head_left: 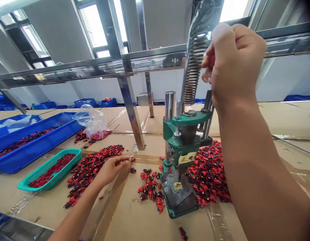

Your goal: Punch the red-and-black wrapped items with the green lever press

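Note:
My right hand [235, 63] is raised high and wraps the chrome lever [195, 43] of a green bench hand press [185, 134], beside its coiled steel spring [193, 77]. The press stands on the table, and a dark die plate [177, 197] lies at its foot. Small red-and-black parts lie in loose piles on both sides of it [207, 174] [151, 190] [91, 174]. My left hand [112, 170] rests low over the left pile, fingers curled. Whether they hold a part is hidden.
A teal basket [69, 152] and a long blue tray [39, 140] hold more red parts at the left. A clear plastic bag [94, 125] lies behind them. Steel table legs [129, 113] rise from the cardboard-covered table [134, 214]. Blue crates [85, 102] stand in the background.

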The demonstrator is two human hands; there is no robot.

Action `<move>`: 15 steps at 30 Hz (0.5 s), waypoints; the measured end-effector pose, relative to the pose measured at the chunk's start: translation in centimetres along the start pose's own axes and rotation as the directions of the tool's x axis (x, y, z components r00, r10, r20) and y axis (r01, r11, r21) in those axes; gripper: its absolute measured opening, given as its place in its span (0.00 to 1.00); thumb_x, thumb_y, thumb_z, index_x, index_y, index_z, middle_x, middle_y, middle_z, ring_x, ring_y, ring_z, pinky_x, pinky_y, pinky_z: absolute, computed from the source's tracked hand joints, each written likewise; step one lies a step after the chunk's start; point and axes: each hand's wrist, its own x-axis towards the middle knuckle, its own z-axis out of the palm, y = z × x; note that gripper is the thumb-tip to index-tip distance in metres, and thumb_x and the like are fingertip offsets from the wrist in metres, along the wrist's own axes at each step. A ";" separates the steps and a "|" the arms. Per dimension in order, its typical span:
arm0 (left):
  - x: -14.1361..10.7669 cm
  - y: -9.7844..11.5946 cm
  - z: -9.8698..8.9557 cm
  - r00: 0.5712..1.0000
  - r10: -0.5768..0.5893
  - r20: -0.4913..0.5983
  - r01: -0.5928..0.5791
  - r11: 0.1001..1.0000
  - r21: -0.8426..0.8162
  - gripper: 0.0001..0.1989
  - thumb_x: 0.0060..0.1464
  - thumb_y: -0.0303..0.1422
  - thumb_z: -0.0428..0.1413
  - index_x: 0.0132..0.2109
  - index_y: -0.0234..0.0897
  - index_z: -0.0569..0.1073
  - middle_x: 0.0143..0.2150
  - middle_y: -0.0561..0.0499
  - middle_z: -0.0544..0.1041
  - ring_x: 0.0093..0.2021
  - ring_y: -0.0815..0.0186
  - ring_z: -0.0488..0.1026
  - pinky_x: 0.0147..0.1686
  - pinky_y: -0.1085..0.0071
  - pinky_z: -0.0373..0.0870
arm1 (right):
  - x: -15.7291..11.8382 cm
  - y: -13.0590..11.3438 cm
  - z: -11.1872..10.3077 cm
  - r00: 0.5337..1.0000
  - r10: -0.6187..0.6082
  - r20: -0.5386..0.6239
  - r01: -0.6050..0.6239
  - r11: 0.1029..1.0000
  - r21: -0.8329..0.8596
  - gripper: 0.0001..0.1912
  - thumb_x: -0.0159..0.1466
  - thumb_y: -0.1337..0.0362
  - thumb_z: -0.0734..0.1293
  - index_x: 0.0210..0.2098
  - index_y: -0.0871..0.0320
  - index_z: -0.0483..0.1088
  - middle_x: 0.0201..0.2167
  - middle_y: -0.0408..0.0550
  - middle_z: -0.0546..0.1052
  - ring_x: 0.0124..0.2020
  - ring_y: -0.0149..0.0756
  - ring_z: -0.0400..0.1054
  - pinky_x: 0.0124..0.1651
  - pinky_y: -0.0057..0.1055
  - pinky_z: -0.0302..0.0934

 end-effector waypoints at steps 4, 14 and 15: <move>-3.6 7.8 7.6 0.997 0.055 0.047 -0.030 0.904 -0.426 0.17 0.53 0.47 0.64 0.44 0.40 0.81 0.36 0.51 0.83 0.36 0.61 0.77 0.36 0.70 0.72 | 0.1 -0.2 0.2 0.998 0.064 0.014 -0.064 0.998 0.006 0.17 0.70 0.66 0.59 0.24 0.61 0.57 0.20 0.43 0.62 0.21 0.23 0.61 0.24 0.25 0.53; -4.3 13.0 15.1 0.967 0.233 -0.102 -0.255 0.901 -0.352 0.08 0.51 0.38 0.69 0.36 0.44 0.79 0.35 0.53 0.81 0.34 0.62 0.74 0.39 0.66 0.71 | 0.0 -0.6 0.1 0.991 0.101 0.084 -0.097 0.994 -0.057 0.17 0.72 0.64 0.56 0.26 0.62 0.55 0.23 0.42 0.61 0.22 0.14 0.56 0.27 0.13 0.53; -4.2 12.9 15.1 0.962 0.248 -0.114 -0.272 0.901 -0.339 0.08 0.52 0.38 0.69 0.36 0.43 0.79 0.34 0.53 0.80 0.34 0.62 0.74 0.39 0.66 0.71 | 0.0 -0.6 0.2 0.990 0.102 0.094 -0.097 0.993 -0.062 0.17 0.72 0.64 0.56 0.26 0.62 0.55 0.23 0.42 0.62 0.22 0.14 0.56 0.27 0.13 0.53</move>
